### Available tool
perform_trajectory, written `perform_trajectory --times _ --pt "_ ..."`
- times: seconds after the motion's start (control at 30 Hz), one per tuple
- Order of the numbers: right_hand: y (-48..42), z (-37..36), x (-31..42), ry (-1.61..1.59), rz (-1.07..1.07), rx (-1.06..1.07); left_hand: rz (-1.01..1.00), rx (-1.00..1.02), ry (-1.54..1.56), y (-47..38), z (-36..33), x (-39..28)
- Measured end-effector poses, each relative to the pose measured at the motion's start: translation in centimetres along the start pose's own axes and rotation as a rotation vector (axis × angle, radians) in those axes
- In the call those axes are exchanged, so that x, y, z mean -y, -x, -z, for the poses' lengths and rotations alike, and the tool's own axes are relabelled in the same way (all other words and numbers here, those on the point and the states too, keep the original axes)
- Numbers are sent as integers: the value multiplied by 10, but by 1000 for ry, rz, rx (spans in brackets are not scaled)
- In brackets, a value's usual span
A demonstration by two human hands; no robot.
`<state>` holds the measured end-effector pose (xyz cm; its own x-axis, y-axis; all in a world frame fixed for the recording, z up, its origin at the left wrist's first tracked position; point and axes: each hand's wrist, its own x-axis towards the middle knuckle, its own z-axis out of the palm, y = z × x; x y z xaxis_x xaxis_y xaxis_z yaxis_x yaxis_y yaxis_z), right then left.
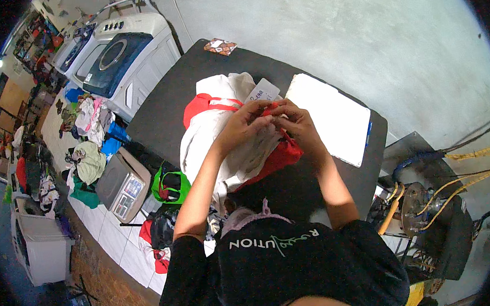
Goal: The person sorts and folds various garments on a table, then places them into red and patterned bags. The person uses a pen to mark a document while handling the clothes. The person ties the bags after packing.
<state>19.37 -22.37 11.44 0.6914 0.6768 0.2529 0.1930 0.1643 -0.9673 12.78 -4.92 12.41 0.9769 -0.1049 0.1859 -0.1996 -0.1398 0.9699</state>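
A white and red cloth bundle (209, 132), perhaps a filled fabric bag, lies before me on a dark table (157, 112). My left hand (251, 116) and my right hand (298, 123) meet over its right side. Both have their fingertips pinched on a red strap (271, 107), which the fingers partly hide. Another red band (220, 102) runs across the bundle's upper part. Just beyond my fingers, a pale tag (264, 90) with handwriting rests against the cloth. Red fabric (277, 161) hangs below my right hand.
Right of the bundle lies a white board or pad (332, 117); a small patterned packet (220, 47) sits at the far edge. To the left are a scale (123, 185), a green bag (170, 186), clothes heaps (88, 159) and washing machines (123, 55). Cables and equipment (419, 209) stand right.
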Motion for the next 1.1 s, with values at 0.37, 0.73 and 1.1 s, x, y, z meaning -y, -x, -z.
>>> perform_trajectory --times 0.37,0.73,1.1 --pt "-7 -11 5 -81 -282 -254 -187 -343 -527 19 -20 12" --pt "-4 -12 -23 588 142 -13 -123 -405 -418 30 -19 -4" --pt "4 -13 7 -151 -343 11 -294 -490 -493 36 -13 2"
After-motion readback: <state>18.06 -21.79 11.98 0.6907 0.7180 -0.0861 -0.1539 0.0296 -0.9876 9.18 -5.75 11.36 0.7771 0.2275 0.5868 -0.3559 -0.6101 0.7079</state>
